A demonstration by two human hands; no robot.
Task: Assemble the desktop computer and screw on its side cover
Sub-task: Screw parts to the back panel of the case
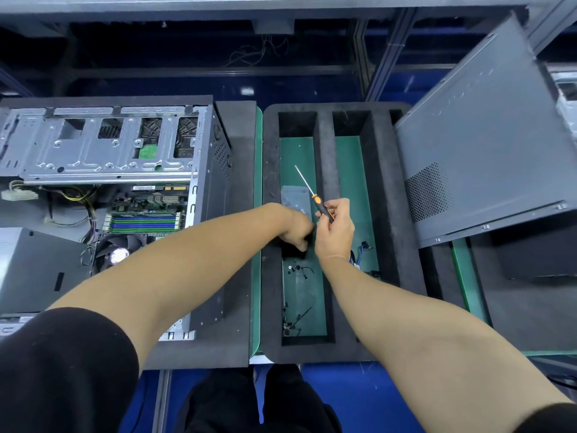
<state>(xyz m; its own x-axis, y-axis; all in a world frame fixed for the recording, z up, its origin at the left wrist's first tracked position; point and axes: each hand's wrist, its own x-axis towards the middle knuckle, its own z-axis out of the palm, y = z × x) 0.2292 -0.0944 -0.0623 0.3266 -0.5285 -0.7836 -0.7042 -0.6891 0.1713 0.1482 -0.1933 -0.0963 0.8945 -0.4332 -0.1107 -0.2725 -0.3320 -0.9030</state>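
The open desktop case (206,170) lies on its side at the left, showing the motherboard, RAM sticks and CPU fan (120,250). Its dark grey side cover (480,145) leans tilted at the right. My right hand (334,232) grips an orange-and-black screwdriver (313,196), shaft pointing up and left. My left hand (296,232) reaches into the left slot of the black foam tray (324,151), fingers curled down onto a dark object; what it holds is hidden. A grey metal plate (295,198) lies just beyond the hands.
Small black screws and cable ties (298,270) lie in the tray's left slot. Blue cables (363,254) sit in the middle slot. Green mat (257,214) runs between case and tray. A metal frame rack stands behind. My knees show below the bench edge.
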